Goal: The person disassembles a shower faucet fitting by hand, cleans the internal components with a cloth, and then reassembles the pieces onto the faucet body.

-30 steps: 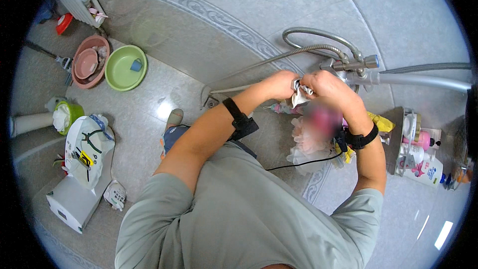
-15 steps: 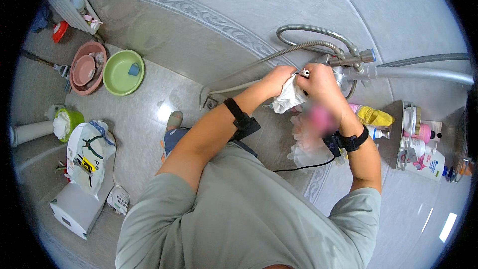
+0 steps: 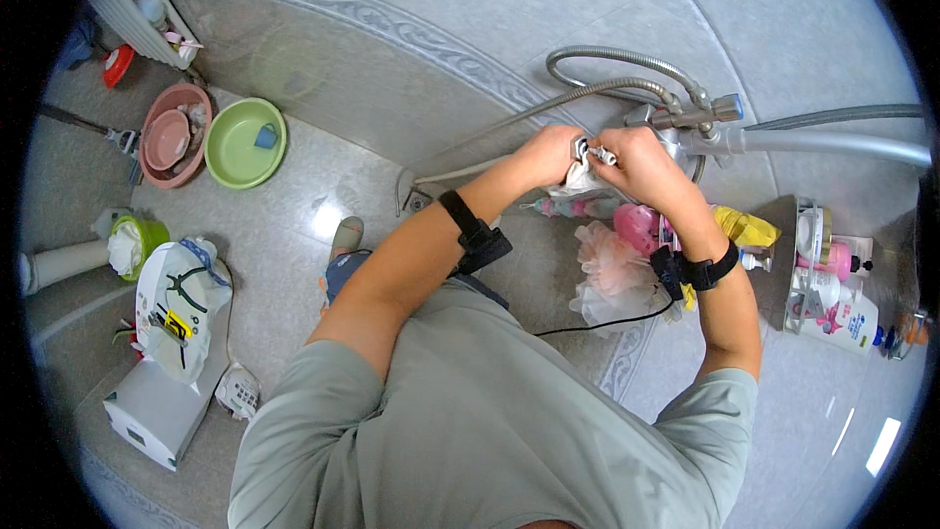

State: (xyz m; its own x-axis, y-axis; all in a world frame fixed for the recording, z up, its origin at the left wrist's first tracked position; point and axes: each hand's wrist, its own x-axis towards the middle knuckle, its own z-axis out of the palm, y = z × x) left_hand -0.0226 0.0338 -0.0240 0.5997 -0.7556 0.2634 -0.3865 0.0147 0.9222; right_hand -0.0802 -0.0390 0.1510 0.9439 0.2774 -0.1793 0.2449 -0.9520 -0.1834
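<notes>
My left hand [image 3: 548, 157] is closed on a white cloth [image 3: 580, 180] that hangs below the fingers. A shiny metal, nut-like piece [image 3: 580, 149] shows at its fingertips. Close beside it, my right hand [image 3: 638, 167] pinches a small whitish metal fitting [image 3: 605, 156] between thumb and fingers. The two pieces are almost together; whether they touch I cannot tell. Both hands are just left of the wall-mounted shower mixer tap [image 3: 685, 120], whose flexible metal hose [image 3: 597, 88] loops behind them.
Mesh bath sponges [image 3: 605, 269] and a yellow packet [image 3: 746, 227] lie beneath my right forearm. A corner rack [image 3: 805, 264] holds bottles. On the left floor are a green basin [image 3: 217, 171], pink basins [image 3: 147, 162] and a white box [image 3: 147, 421] near pliers [image 3: 183, 286].
My right hand has shifted slightly right and down, away from the left. The fitting and the metal piece now show between the hands, and the cloth is bunched closer to my left hand.
</notes>
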